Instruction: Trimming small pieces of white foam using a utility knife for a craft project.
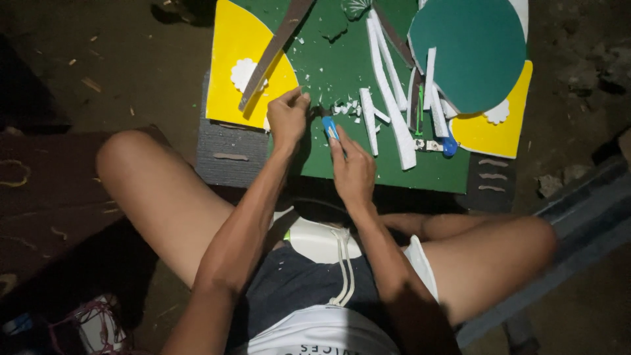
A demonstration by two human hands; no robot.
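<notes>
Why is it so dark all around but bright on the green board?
In the head view, light falls mainly on the green board and yellow sheets; the ground around fades to near black. The left hand casts a shadow on the board, the right hand holds a blue cutter, and the edges look soft.

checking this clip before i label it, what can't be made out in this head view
- What the left hand pinches: hidden by its own fingertips.
- Blade of the blue cutter in the right hand: too small and dark; the body is partly covered by the fingers.
- Top of the green board and teal disc: cut off by the upper edge.
- The floor around: too dark.
</notes>
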